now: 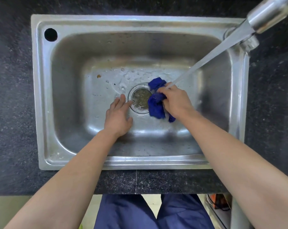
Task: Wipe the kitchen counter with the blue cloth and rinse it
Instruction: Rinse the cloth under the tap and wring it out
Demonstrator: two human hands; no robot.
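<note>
Rinse step: right hand point(176, 101) fingers clench the blue cloth point(156, 104) under the water stream point(206, 58); left hand point(118, 116) fingers spread, apparently empty. Next: wring.

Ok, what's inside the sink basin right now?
Inside the sink: the drain strainer, running water from the tap, the open left hand, and the right hand gripping the blue cloth. The cloth covers the drain's right edge.

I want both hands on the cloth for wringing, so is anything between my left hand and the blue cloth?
Nothing visible blocks it. The left hand is open beside the drain, and the blue cloth sits just across it, bunched in the right hand under the running water.
</note>
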